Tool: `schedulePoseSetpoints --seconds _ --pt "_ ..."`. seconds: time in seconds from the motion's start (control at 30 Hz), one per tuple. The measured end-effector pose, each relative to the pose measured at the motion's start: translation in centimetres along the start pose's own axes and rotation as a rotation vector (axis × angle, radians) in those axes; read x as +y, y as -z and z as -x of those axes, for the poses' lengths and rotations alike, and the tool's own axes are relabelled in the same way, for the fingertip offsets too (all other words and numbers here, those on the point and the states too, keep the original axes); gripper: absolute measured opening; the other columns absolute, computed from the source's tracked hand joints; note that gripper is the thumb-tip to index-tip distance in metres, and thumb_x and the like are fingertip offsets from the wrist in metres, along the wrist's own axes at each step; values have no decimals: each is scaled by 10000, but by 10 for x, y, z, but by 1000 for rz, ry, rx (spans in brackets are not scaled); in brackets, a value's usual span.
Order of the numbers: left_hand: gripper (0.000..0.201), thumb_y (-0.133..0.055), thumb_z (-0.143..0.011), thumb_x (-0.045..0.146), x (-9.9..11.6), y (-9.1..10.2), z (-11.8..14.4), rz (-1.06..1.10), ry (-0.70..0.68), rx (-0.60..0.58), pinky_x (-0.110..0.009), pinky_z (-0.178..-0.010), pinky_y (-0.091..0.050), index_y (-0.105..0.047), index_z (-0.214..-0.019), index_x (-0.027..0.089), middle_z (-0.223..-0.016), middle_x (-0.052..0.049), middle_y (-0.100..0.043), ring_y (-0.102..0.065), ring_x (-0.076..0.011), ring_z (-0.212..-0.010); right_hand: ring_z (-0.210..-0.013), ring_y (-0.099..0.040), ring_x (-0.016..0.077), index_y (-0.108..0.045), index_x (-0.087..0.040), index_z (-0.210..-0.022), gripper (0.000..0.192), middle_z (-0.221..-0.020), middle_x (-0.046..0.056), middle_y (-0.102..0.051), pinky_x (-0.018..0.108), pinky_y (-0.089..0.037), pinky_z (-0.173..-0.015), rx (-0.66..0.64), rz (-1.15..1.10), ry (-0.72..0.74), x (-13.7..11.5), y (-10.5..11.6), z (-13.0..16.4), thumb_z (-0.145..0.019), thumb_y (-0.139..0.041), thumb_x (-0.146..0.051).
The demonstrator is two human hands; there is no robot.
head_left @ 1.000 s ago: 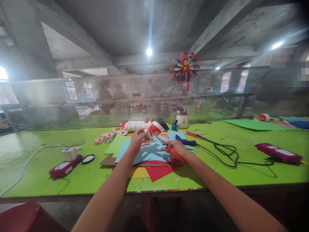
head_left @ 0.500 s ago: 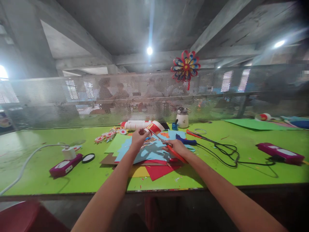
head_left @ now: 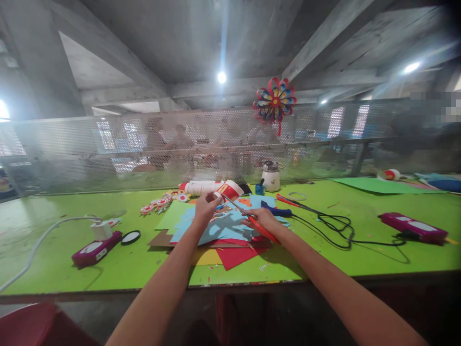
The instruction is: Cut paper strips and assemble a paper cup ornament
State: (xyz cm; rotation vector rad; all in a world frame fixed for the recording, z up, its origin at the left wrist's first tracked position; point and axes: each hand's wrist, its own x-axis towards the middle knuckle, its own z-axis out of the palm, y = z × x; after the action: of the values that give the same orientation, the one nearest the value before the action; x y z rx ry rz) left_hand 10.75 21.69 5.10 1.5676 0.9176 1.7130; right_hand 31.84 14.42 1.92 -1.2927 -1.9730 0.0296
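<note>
My left hand is closed on a red and white paper cup, tilted above the pile of paper. In my right hand are scissors with orange handles. Their blades point up and left and reach the cup's near edge; whether they are cutting into it I cannot tell. Light blue paper sheets with small scraps lie under both hands, over red paper and brown card. A blue glue gun rests just beyond my right hand.
Stacked white cups lie behind my left hand, near paper flower pieces. A white jar stands at the back. Purple power strips sit left and right, with black cable looping at right. Perforated metal screen closes the far edge.
The view has shifted very slightly. Both hands keep nearly the same place, with the cup and scissors still in contact or close to it.
</note>
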Motion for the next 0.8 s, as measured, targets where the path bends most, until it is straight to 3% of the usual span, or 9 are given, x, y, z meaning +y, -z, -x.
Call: schedulePoseSetpoints --seconds 0.3,0.5,0.7,0.8 --pt "315 -780 -542 209 10 0 7 16 -50 -15 -326 -752 -501 -657 -826 149 -781 -62 -690 -658 -212 -780 -590 -621 195 -750 -111 -984 372 -584 48 -679 236 -417 -518 -41 24 -44 -14 9 1 -731 -650 -365" --pt "341 -758 -597 218 9 -4 13 33 -90 -44 -322 -802 -496 -650 -915 162 -889 -66 -685 -643 -195 -832 -648 -644 209 -753 -107 -965 350 -681 68 -713 242 -441 -570 -27 2 -58 -16 10 1 -744 -636 -352" --pt "336 -782 -565 234 8 -5 11 101 -40 -33 -329 -837 -483 -654 -866 156 -855 -58 -680 -636 -195 -845 -642 -640 203 -744 -95 -935 312 -615 46 -681 239 -437 -543 -19 -6 -47 -12 7 1 -755 -651 -333" --pt "374 -800 -540 239 10 -5 10 167 27 -34 -334 -850 -481 -647 -871 156 -839 -50 -681 -638 -194 -846 -684 -640 183 -704 -106 -946 282 -707 28 -680 259 -486 -595 -22 -26 -38 -8 4 1 -803 -646 -341"
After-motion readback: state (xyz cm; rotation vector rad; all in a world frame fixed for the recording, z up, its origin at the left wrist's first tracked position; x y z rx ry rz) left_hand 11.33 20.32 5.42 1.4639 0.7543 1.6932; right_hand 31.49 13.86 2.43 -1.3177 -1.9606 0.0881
